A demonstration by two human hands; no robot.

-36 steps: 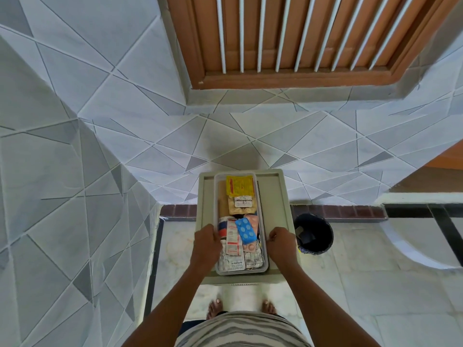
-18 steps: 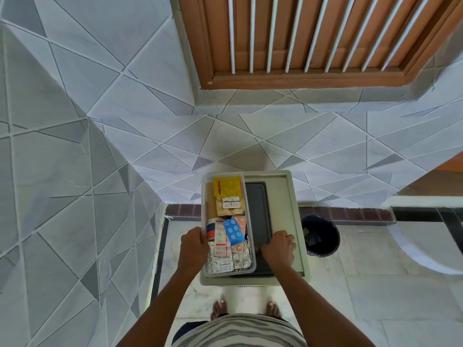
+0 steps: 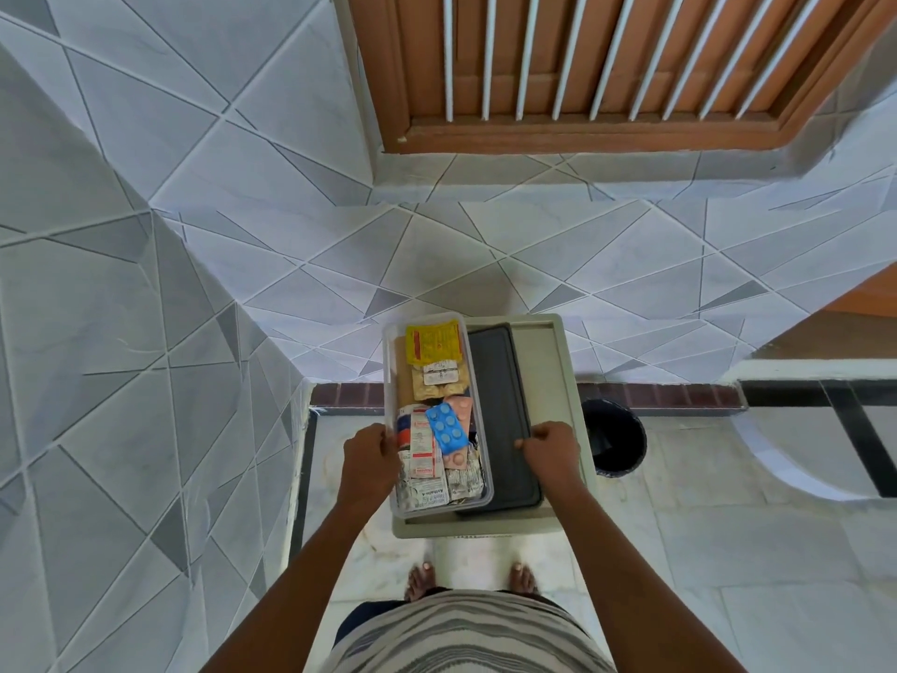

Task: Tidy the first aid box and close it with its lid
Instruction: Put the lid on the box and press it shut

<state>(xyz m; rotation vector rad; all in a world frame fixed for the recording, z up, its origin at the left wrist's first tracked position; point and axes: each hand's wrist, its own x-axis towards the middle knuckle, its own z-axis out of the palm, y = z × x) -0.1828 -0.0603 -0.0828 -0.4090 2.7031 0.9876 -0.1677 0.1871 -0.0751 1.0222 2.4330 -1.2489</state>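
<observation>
A clear plastic first aid box (image 3: 394, 361) sits over the left side of a small beige table (image 3: 548, 371). It holds several pill strips, a yellow sachet (image 3: 433, 341) at the far end and a blue blister pack (image 3: 447, 428) in the middle. A dark grey lid (image 3: 500, 405) lies flat on the table beside and partly under the box. My left hand (image 3: 368, 461) grips the box's left rim. My right hand (image 3: 551, 451) pinches the lid's right edge.
A black bin (image 3: 619, 439) stands on the floor right of the table. A tiled wall rises close on the left and behind. A wooden window frame (image 3: 582, 138) is above. My bare feet (image 3: 473, 578) are just before the table.
The box has slid left off the dark lid that lay beneath it. My right hand left the box's right rim and moved right onto the lid's edge.
</observation>
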